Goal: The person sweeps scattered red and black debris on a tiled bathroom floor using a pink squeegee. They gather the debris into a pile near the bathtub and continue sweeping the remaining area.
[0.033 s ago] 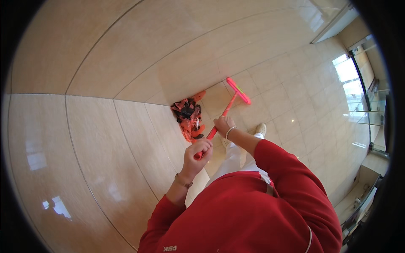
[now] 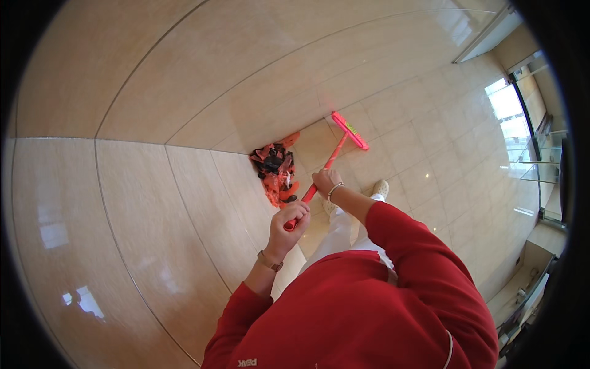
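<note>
Both my hands hold a broom with a red and pink striped handle (image 2: 335, 154) and a pink head (image 2: 350, 130) showing some yellow-green. My left hand (image 2: 289, 222) is closed round the handle near its top end. Farther down, my right hand (image 2: 326, 182) wraps round it too. The broom's head lies at the floor, one end close to the far wall's foot. Left of the handle, a heap of crumpled orange-red and black pieces (image 2: 276, 170) lies in the corner; I cannot make out each piece.
Tiled walls rise on the left (image 2: 153, 209) and at the far side (image 2: 246, 67). Glossy beige floor tiles (image 2: 424, 154) stretch right. My light shoe (image 2: 381, 188) stands right of my right hand. Glass shelving (image 2: 550, 161) lines the right edge.
The broom's head has shifted very slightly right and nearer. Both hands keep their hold on the handle, and the heap looks the same.
</note>
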### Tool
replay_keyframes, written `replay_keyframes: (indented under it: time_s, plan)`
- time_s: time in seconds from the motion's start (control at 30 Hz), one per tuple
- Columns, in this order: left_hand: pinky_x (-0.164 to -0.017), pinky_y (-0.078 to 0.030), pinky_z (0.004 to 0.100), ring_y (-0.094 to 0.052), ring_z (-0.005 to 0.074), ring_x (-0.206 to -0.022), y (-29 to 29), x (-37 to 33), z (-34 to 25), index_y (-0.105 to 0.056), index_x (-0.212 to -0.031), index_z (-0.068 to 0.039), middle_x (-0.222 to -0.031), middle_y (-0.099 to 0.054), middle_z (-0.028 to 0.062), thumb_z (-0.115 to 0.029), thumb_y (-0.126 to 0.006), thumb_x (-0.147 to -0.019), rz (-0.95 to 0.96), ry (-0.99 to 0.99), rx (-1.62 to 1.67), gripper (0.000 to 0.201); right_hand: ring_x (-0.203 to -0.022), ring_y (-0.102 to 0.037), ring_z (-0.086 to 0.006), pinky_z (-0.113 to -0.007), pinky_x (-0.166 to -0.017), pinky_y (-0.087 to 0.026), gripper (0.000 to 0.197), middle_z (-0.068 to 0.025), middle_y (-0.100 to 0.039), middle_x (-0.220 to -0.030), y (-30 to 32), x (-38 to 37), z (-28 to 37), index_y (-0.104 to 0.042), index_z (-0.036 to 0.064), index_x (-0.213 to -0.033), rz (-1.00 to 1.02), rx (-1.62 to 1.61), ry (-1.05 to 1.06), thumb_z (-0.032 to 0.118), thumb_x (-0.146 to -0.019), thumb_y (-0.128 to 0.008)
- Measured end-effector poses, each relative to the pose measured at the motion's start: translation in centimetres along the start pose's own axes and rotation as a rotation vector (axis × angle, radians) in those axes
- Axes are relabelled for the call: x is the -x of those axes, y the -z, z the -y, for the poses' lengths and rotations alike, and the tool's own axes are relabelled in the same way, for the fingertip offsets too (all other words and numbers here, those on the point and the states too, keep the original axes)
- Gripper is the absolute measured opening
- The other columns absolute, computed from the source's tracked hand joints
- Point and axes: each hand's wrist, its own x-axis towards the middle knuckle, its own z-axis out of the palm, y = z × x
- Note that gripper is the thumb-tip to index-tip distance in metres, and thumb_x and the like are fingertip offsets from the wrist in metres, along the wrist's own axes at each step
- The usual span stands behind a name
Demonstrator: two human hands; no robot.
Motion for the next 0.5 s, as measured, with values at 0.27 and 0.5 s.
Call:
replay_keyframes:
  time_s: [0.27, 0.5]
  plan:
    - [-0.072, -0.049, 0.0299, -0.062, 0.023, -0.075, 1.4, 1.1, -3.0, -0.047, -0.068, 0.001, -0.075, -0.06, 0.0104, 0.013, -0.063, -0.078, -0.107, -0.047, -0.375, 0.022, -0.081, -0.07, -0.0283, -0.041, -0.065, -0.054, 0.014, -0.0119, -0.07, -0.084, -0.5, -2.2, 7.8, -0.069, 0.0102, -0.087, 0.119, -0.042, 0.291, 0.018, -0.08, -0.06]
    - [-0.079, -0.052, 0.036, -0.062, 0.0257, -0.074, -0.1, -1.2, -10.2, -0.048, -0.066, -0.001, -0.072, -0.059, 0.0093, 0.012, -0.062, -0.077, 0.176, -0.262, -0.281, 0.022, -0.074, -0.068, -0.0316, -0.044, -0.061, -0.052, 0.01, -0.0129, -0.065, -0.073, 6.0, 5.6, 5.0, -0.066, 0.0101, -0.081, -0.05, -0.202, 0.158, 0.019, -0.079, -0.061]
